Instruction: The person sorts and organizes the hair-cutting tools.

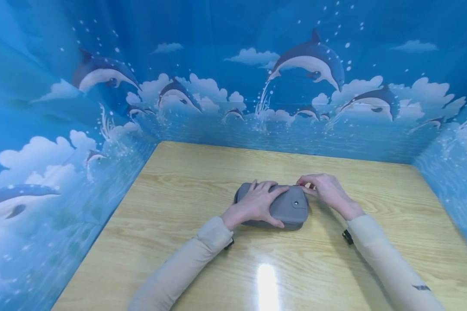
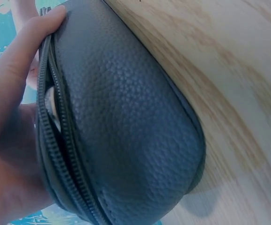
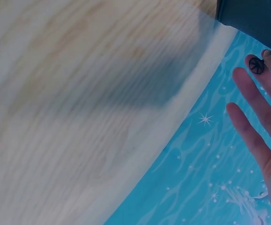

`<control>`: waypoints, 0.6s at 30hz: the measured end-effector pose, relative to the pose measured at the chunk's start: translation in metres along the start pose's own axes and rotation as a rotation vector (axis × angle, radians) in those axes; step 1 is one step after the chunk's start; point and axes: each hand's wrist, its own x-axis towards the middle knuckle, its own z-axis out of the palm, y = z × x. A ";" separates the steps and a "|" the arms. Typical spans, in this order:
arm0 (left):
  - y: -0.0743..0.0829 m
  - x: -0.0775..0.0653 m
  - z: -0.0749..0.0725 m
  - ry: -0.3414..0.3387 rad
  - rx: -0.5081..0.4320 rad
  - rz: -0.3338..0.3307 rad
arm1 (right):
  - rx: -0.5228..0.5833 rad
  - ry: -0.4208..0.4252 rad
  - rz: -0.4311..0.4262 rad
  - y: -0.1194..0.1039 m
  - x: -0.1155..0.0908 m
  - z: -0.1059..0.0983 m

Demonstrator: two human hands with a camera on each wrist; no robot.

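Note:
A grey pebbled-leather zip pouch (image 1: 289,209) lies on the table, with a small snap tab at its right end. My left hand (image 1: 257,201) holds it from above, fingers spread over the top and thumb down on the near side. Along that near side the zipper (image 2: 62,140) gapes, and something pale (image 2: 52,107) shows inside. At the pouch's far right corner my right hand (image 1: 323,188) pinches the zipper pull (image 3: 256,65), a dark round piece with spokes, between thumb and index finger. The other fingers of that hand are loosely extended.
The pouch sits around the middle of a wood-grain table (image 1: 194,172). Blue dolphin-print curtains (image 1: 218,52) stand along the back and both sides. A strip of light reflects off the near part of the tabletop.

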 end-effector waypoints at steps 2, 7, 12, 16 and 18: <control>0.000 0.001 0.000 0.001 0.003 -0.002 | -0.008 0.012 -0.002 0.001 -0.003 -0.001; -0.001 0.000 0.000 0.002 0.004 -0.007 | -0.031 0.029 -0.007 0.001 -0.008 -0.002; -0.001 0.000 0.000 0.012 -0.001 0.005 | -0.049 0.035 -0.016 0.000 -0.011 -0.003; -0.001 0.000 0.000 0.017 -0.005 0.016 | -0.045 0.035 -0.020 -0.001 -0.015 -0.005; -0.001 0.000 0.000 0.017 -0.005 0.016 | -0.038 0.031 -0.015 -0.002 -0.017 -0.006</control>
